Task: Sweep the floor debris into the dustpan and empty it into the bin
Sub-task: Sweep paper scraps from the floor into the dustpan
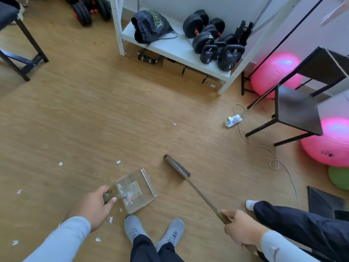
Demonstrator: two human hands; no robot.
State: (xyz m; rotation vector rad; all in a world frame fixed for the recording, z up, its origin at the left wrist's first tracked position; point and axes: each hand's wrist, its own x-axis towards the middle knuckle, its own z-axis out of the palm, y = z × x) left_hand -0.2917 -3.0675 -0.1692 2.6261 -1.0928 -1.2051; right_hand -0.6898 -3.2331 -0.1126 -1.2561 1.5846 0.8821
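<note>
My left hand (95,208) grips the handle of a clear dustpan (143,188) held low over the wooden floor in front of my shoes; paper scraps lie inside it. My right hand (239,226) holds the broom's long handle, and the dark broom head (177,166) rests on the floor just right of the dustpan. White paper scraps are scattered on the floor: one (118,162) just beyond the pan, one (60,163) further left, one (174,124) far ahead, others near my left arm (110,219). No bin is visible.
A white shelf unit (175,48) with dumbbells, kettlebells and a black bag stands ahead. A power strip (233,121) and its cable trail across the floor at right, beside a dark stool (296,110) and pink exercise balls (328,142). Another person's leg (302,224) is at lower right.
</note>
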